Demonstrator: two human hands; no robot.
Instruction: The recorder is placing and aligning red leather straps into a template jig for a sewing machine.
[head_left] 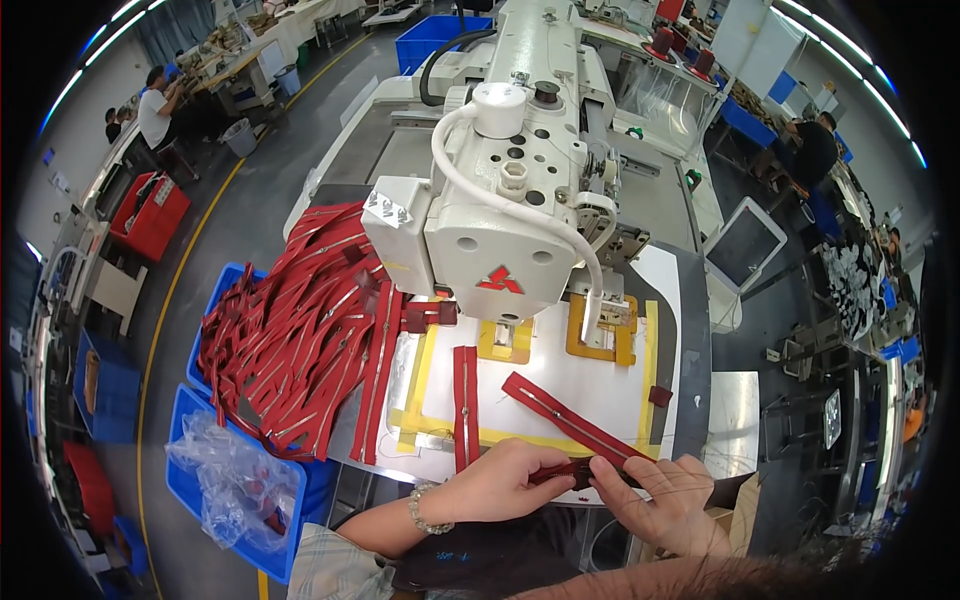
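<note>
strip [573, 471] bridges left hand [503, 484] and right hand [662, 502] at worktop [688, 395] edge, room beyond.

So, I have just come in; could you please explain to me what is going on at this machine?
A person is at a large white sewing machine, the left hand and right hand pinching a small dark red piece between them. One red zipper strip slants across the white plate toward the right hand; another strip lies nearer the left. A big pile of similar strips sits at left. Whether the machine is running, I cannot tell.
</note>
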